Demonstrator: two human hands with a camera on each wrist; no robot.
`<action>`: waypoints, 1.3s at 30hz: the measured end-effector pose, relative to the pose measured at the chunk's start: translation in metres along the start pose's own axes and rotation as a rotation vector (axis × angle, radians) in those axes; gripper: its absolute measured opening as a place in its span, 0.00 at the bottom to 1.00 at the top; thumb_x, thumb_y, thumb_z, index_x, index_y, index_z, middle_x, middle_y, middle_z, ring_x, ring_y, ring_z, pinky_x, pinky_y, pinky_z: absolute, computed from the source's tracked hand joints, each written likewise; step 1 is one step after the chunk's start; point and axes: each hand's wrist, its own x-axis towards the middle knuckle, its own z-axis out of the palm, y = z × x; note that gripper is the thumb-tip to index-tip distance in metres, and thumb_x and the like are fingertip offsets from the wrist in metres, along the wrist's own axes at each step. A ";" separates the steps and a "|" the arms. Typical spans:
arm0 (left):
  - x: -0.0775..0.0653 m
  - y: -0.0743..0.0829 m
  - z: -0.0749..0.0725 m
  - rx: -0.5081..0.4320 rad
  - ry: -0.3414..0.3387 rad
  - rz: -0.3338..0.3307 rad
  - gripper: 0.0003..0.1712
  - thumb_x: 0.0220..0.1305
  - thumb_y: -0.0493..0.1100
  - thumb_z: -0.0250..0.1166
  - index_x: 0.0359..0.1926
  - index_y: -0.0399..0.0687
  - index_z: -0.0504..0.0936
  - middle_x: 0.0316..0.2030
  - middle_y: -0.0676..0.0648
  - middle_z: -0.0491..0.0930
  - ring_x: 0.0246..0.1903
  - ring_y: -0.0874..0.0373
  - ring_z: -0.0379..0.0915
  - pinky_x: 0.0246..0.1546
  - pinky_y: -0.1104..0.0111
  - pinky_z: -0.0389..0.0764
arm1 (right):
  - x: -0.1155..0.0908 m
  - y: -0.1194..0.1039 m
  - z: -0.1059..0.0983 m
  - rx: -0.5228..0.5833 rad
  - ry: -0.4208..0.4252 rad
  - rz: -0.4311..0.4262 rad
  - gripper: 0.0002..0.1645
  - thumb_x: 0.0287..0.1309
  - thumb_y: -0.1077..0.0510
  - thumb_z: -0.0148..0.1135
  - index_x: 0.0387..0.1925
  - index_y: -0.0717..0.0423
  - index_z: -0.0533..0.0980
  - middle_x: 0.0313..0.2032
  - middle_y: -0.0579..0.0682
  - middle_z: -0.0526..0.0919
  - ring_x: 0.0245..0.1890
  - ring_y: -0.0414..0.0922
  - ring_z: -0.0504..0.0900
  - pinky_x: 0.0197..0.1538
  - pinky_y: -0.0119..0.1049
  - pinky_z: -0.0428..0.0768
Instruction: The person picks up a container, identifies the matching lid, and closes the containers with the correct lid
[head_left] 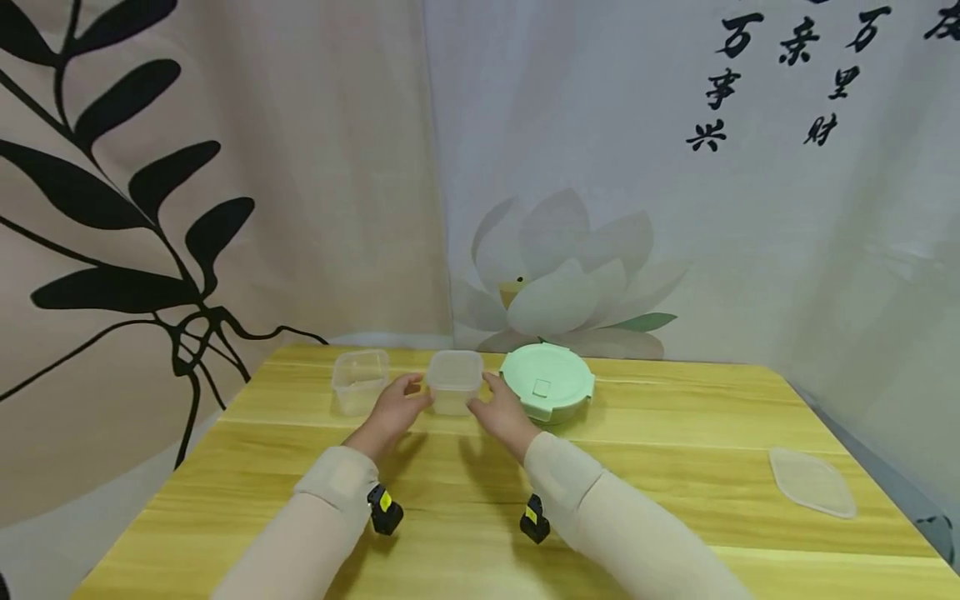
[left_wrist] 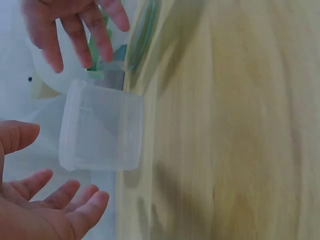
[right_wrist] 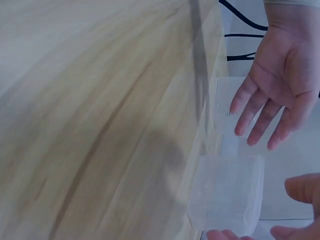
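Observation:
A small clear plastic food container [head_left: 454,400] with a whitish lid [head_left: 456,364] stands upright on the table between two hands. My left hand [head_left: 401,407] is at its left side, fingers spread and relaxed. On the opposite side is my right hand [head_left: 506,410], its fingers loosely extended. In the left wrist view, a gap shows between the left hand [left_wrist: 50,212] and the container [left_wrist: 102,127]. The right wrist view has the right fingertips [right_wrist: 225,234] right at the container's side [right_wrist: 225,192]. Neither hand grips it.
Left of the hands stands another clear container [head_left: 360,387], without a lid. A round container with a mint-green lid [head_left: 555,375] sits close to the right hand. One loose translucent lid [head_left: 812,482] lies flat near the right edge of the wooden table [head_left: 645,483]. A printed curtain hangs behind.

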 end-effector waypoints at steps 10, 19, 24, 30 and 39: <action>-0.019 -0.001 -0.021 0.142 0.059 0.134 0.30 0.69 0.41 0.58 0.68 0.36 0.61 0.65 0.33 0.63 0.63 0.37 0.61 0.56 0.47 0.71 | -0.008 0.000 -0.007 -0.041 0.001 -0.084 0.34 0.67 0.59 0.54 0.70 0.64 0.57 0.69 0.66 0.60 0.64 0.66 0.63 0.60 0.59 0.70; -0.024 0.001 -0.046 0.140 0.156 0.168 0.29 0.70 0.40 0.55 0.68 0.35 0.61 0.65 0.33 0.63 0.62 0.39 0.63 0.56 0.49 0.72 | -0.005 -0.008 0.001 -0.056 0.036 -0.144 0.32 0.67 0.59 0.55 0.70 0.61 0.60 0.68 0.62 0.62 0.63 0.64 0.67 0.58 0.56 0.73; -0.025 0.003 -0.059 0.128 0.211 0.164 0.27 0.70 0.38 0.54 0.66 0.33 0.63 0.63 0.32 0.65 0.61 0.38 0.64 0.56 0.49 0.71 | -0.002 -0.016 0.009 -0.052 0.035 -0.172 0.32 0.66 0.59 0.56 0.69 0.61 0.61 0.67 0.62 0.63 0.62 0.62 0.68 0.58 0.54 0.73; -0.025 -0.002 -0.071 0.114 0.266 0.126 0.27 0.69 0.39 0.53 0.66 0.33 0.64 0.63 0.33 0.64 0.61 0.39 0.63 0.57 0.49 0.70 | 0.002 -0.024 0.019 -0.023 0.021 -0.199 0.32 0.66 0.59 0.56 0.69 0.61 0.61 0.67 0.62 0.63 0.63 0.62 0.68 0.59 0.54 0.73; -0.017 -0.012 -0.084 0.101 0.372 0.057 0.25 0.67 0.38 0.54 0.62 0.29 0.66 0.60 0.31 0.65 0.59 0.37 0.61 0.57 0.48 0.68 | 0.010 -0.032 0.039 -0.010 0.027 -0.247 0.32 0.66 0.60 0.56 0.69 0.61 0.61 0.67 0.60 0.63 0.63 0.61 0.68 0.59 0.53 0.73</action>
